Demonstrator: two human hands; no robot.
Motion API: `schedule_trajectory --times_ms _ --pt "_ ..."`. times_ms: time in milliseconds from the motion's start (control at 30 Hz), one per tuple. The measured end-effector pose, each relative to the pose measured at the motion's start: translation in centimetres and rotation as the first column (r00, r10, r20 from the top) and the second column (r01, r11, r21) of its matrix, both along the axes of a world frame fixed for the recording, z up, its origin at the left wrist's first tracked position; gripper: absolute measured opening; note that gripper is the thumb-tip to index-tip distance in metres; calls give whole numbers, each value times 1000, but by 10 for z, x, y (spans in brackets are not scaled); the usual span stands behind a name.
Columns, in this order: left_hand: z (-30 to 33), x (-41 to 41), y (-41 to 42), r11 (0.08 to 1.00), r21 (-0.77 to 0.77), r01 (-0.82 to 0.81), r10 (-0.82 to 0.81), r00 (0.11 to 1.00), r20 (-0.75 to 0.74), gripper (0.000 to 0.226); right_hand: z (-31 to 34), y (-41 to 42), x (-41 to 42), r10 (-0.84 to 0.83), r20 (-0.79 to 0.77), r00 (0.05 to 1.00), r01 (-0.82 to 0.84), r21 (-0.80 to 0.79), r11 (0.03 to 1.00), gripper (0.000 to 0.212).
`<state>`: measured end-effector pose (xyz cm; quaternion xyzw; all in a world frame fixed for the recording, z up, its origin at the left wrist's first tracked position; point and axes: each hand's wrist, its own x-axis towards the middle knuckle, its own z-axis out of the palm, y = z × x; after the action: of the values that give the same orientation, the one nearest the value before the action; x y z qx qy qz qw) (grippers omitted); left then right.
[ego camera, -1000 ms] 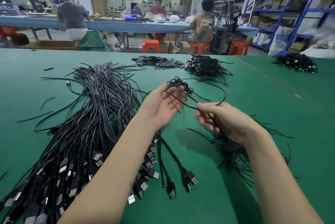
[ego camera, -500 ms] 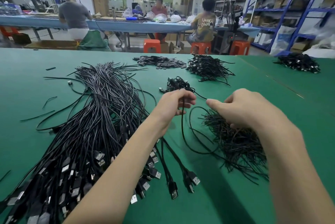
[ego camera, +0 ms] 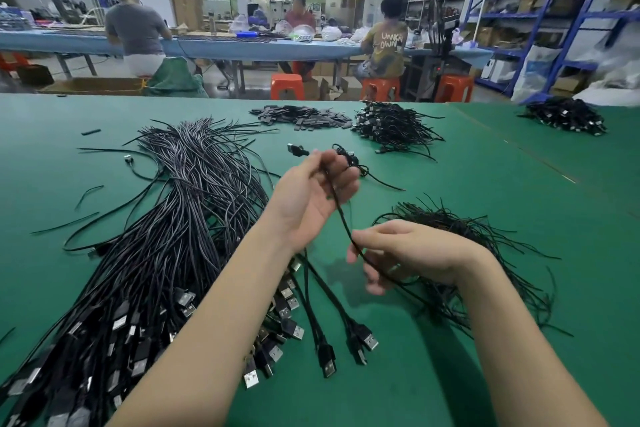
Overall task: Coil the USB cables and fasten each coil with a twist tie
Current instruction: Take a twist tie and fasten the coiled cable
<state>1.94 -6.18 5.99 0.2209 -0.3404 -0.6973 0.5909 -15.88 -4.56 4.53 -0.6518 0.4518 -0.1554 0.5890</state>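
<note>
My left hand point(ego camera: 310, 189) is raised above the green table point(ego camera: 485, 191), fingers pinched on one black USB cable point(ego camera: 337, 208), whose plug end sticks out past the fingertips. The cable runs down and right to my right hand point(ego camera: 412, 250), which grips it lower down, just above a loose heap of black twist ties point(ego camera: 485, 253). A big bundle of uncoiled black USB cables point(ego camera: 166, 246) lies to the left, plugs toward me. A small tied coil point(ego camera: 349, 158) rests just behind my left hand.
Piles of finished coils sit at the far middle point(ego camera: 394, 127) and far right point(ego camera: 564, 117). A flat heap of dark small parts point(ego camera: 301, 117) lies beside them. Stray ties dot the left side. People work at a blue bench behind; blue shelving stands right.
My right hand has dropped from beside the left hand down toward the tie heap, drawing the cable out straight. The loop that hung between the hands is gone.
</note>
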Motion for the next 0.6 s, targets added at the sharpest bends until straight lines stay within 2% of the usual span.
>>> schedule_trajectory --times_ms 67,133,167,233,267,300,333,400,467,533,600 --pt "3 8 3 994 -31 102 -102 994 28 31 -3 -5 -7 -134 -16 991 133 -31 991 28" --pt "2 12 7 970 -89 224 -197 949 245 32 0 -12 -10 -357 49 933 361 -152 920 14" --pt "1 12 9 954 -105 280 -220 894 390 33 4 -13 -9 -445 108 889 457 -183 870 8" --pt "-2 7 12 926 -99 365 -221 734 642 37 16 -13 -3 -504 206 839 542 -234 807 7" --pt "-3 4 12 919 -88 384 -212 670 711 40 21 -12 2 -493 231 839 543 -291 788 9" --pt "-5 1 10 924 -82 373 -194 645 739 42 25 -10 8 -477 227 849 528 -377 760 11" --pt "-7 -2 8 940 -93 329 -156 657 737 42 29 -7 13 -466 203 861 502 -476 722 12" --pt "-11 -8 5 971 -149 185 -42 753 656 38 33 0 25 -452 157 878 443 -626 642 12" --pt "-14 -12 4 984 -151 91 -3 864 504 36 35 5 33 -432 184 883 439 -647 623 12" --pt "-16 -12 3 994 -101 44 -6 937 349 38 37 7 31 -347 185 919 389 -563 730 13" --pt "-14 -6 2 999 -53 8 6 966 258 43 37 10 24 -166 116 979 200 -421 885 15"
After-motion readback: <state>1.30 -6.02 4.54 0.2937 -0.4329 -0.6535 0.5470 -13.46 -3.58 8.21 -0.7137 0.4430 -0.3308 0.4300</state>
